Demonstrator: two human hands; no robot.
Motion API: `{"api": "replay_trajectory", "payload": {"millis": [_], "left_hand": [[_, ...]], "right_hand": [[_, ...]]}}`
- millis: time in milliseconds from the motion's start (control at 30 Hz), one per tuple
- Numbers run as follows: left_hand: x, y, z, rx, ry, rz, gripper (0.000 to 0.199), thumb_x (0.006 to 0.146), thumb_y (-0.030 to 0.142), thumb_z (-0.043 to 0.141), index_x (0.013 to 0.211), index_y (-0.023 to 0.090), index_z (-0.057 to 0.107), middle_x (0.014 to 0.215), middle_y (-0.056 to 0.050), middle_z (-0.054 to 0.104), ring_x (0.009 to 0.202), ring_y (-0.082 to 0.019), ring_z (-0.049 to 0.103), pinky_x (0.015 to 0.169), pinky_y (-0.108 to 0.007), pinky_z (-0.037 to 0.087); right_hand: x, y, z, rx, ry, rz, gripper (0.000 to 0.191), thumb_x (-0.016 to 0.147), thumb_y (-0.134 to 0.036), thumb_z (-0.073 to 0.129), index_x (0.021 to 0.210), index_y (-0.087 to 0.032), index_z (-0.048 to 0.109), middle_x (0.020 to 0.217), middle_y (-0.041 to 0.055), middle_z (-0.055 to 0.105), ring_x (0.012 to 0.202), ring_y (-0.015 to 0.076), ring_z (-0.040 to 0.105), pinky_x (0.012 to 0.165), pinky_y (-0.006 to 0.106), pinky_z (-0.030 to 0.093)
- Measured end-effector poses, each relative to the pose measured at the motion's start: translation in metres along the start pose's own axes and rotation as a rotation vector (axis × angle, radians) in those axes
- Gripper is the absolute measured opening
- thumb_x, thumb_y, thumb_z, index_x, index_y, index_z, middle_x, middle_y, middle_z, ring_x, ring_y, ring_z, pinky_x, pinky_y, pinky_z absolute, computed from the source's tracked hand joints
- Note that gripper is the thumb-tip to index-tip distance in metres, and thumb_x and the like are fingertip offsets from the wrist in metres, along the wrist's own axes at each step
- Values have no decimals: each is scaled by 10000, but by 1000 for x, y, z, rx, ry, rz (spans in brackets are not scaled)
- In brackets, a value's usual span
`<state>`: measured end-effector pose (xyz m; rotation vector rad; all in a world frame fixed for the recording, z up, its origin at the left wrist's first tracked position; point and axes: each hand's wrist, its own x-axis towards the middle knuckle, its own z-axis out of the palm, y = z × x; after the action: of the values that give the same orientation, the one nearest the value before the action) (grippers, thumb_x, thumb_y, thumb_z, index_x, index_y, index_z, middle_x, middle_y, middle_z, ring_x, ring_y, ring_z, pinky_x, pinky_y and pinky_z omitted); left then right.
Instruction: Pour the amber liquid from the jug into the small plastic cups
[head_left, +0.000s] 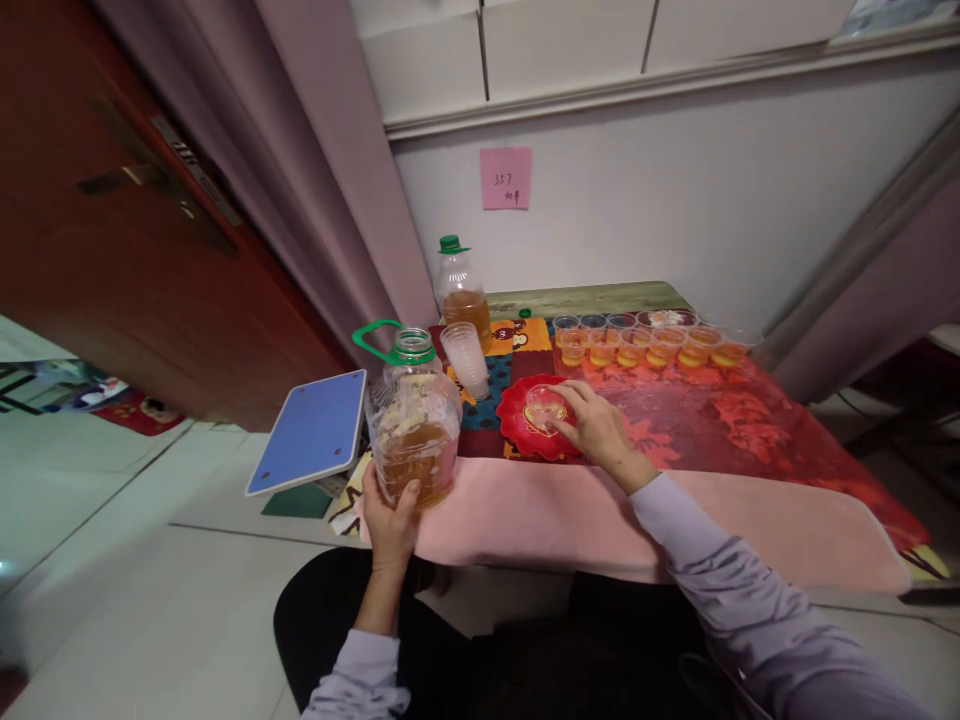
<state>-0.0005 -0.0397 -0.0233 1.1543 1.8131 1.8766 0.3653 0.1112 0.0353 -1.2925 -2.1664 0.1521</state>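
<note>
Currently | uncapped jug [417, 450] clasped by left fingers [409, 491] | clear cup [543, 406] pinched by right fingers [575, 391], red dish [513, 418] beneath them | filled cups [634, 346] beyond them | cup could be buckled by overtight pinching, liquid spilled by jug jolting

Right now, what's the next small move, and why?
Probably tilt the jug toward the clear cup: the jug is uncapped with liquid inside, the left hand supports its lower side, and the right hand holds the cup, seemingly empty, at the red dish.
</note>
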Motion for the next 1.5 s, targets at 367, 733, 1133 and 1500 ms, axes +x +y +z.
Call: {"api": "replay_trajectory", "payload": {"millis": [367, 733, 1133, 1500], "left_hand": [[2, 3, -5, 46, 5, -15, 967, 734, 737, 915, 1491, 207, 630, 1326, -149, 770, 1230, -378, 765, 1127, -554, 591], [0, -5, -9, 59, 10, -16, 899, 780, 700, 904, 1493, 222, 639, 1332, -132, 761, 1222, -357, 757, 1125, -538, 589], [-2, 3, -8, 70, 18, -5, 902, 768, 720, 896, 1471, 219, 638, 1294, -131, 770, 1189, -366, 769, 1109, -543, 604], [-1, 27, 0, 211, -16, 92, 1013, 739, 725, 926, 1553, 211, 613, 1512, -201, 708, 1429, -427, 689, 1247, -585, 521]], "right_hand": [[7, -9, 33, 141, 98, 213, 825, 958, -558, 799, 1630, -128, 591, 1524, 274, 751, 1379, 443, 740, 1150, 603, 568], [2, 1, 45, 190, 151, 222, 795, 992, -566, 751, 1648, -146, 594, 1559, 267, 736, 1349, 444, 755, 1134, 602, 584], [1, -4, 37, 286, 360, 126, 917, 962, -661, 755, 1686, -153, 516, 1677, 281, 620, 1591, 459, 580, 1292, 686, 493], [12, -103, 31, 1224, -4, 217, 939, 937, -774, 781, 1680, -264, 517, 1714, 238, 593, 1512, 404, 680, 1234, 599, 596]]}}
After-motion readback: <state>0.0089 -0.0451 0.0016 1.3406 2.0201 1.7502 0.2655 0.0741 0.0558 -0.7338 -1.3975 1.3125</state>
